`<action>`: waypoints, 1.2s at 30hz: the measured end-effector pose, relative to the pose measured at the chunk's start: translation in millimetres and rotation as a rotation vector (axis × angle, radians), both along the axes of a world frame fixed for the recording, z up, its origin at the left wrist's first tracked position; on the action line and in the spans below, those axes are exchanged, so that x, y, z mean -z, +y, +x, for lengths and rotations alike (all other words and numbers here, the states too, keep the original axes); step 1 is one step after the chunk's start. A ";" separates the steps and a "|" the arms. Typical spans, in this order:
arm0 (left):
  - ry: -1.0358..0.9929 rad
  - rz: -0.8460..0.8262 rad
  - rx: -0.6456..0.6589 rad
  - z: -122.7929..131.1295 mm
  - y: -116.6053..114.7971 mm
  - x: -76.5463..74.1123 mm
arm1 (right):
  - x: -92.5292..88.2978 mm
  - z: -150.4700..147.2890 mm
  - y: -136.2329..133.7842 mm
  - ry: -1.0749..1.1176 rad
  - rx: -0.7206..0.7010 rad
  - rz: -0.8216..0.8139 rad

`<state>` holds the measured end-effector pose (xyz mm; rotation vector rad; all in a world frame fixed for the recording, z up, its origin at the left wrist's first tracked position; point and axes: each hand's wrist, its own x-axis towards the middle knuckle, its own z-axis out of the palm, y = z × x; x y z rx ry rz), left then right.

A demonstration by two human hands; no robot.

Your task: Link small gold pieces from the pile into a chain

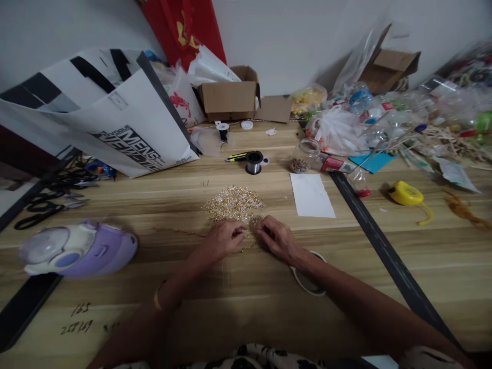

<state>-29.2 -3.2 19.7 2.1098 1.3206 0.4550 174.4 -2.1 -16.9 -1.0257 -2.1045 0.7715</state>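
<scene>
Glittering pile (pixel 233 203) of small gold and clear pieces lies on the tabletop (pixel 215 318) just beyond your two hands, so take it as the landmark for everything else. Your left hand (pixel 227 236) rests at the near edge of the pile, its fingers curled and narrow, the thumb close to the forefinger. Your right hand (pixel 277 237) is at the pile's near right corner, also narrow, its fingertips drawn together and facing the left hand across a small gap. Whether either hand grips a piece, you cannot tell at this size. A thin gold strand (pixel 180 231) runs along the near left side of the pile toward your left hand, and a bit of similar gold shows between your hands, on the near side of the pile. Behind the pile, slightly to its right, stands a spool of silvery wire (pixel 253 164), with a yellow-and-black cutter (pixel 235 157) just beside it. To the right of the pile lies a white sheet of paper (pixel 312 196), and farther back on that side a clear jar (pixel 305 154) holds small beads. Well to the pile's left sits a purple-and-white device (pixel 98 248).
</scene>
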 end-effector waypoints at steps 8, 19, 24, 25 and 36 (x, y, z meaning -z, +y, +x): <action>-0.053 0.029 0.012 14.4 9.7 7.7 | 2.2 -0.5 0.2 0.030 0.013 -0.004; -0.129 0.048 -0.008 16.9 10.0 11.7 | 2.0 -1.5 1.0 -0.007 0.017 0.010; -0.131 0.072 0.004 16.1 10.0 12.6 | 1.7 -0.8 0.9 -0.027 0.003 0.010; -0.133 0.074 0.002 15.2 10.3 13.2 | 1.5 -0.6 0.8 -0.031 0.003 0.008; -0.250 0.151 -0.207 -1.4 17.9 25.7 | 6.7 1.3 5.8 0.037 0.150 -0.091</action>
